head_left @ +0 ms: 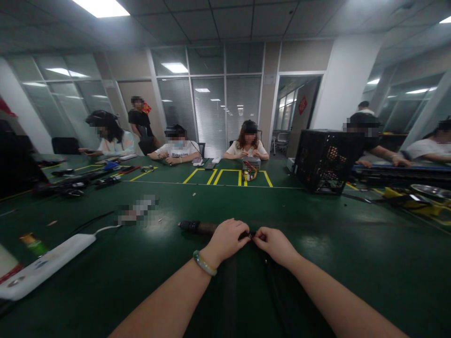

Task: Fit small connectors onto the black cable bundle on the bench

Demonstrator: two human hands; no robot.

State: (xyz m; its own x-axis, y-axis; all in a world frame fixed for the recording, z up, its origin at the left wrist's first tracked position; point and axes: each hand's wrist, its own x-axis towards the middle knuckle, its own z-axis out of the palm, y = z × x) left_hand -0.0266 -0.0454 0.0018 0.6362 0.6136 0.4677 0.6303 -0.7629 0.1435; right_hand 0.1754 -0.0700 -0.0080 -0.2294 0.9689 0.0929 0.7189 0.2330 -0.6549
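My left hand (227, 239), with a green bangle on its wrist, is closed over a dark cylindrical tool (197, 227) that lies on the green table (317, 225) and points left. My right hand (275, 244) is pinched shut right against it, fingertips meeting at a small dark part (251, 234) between both hands. What that part is I cannot make out. Dark cables (271, 291) run from the hands toward me between my forearms.
A white power strip (45, 265) lies at the left front with a cord. A black perforated case (326, 162) stands at the right. Tools and cables lie at the far left. Several people sit round the table's far side, near yellow floor-tape markings (229, 177).
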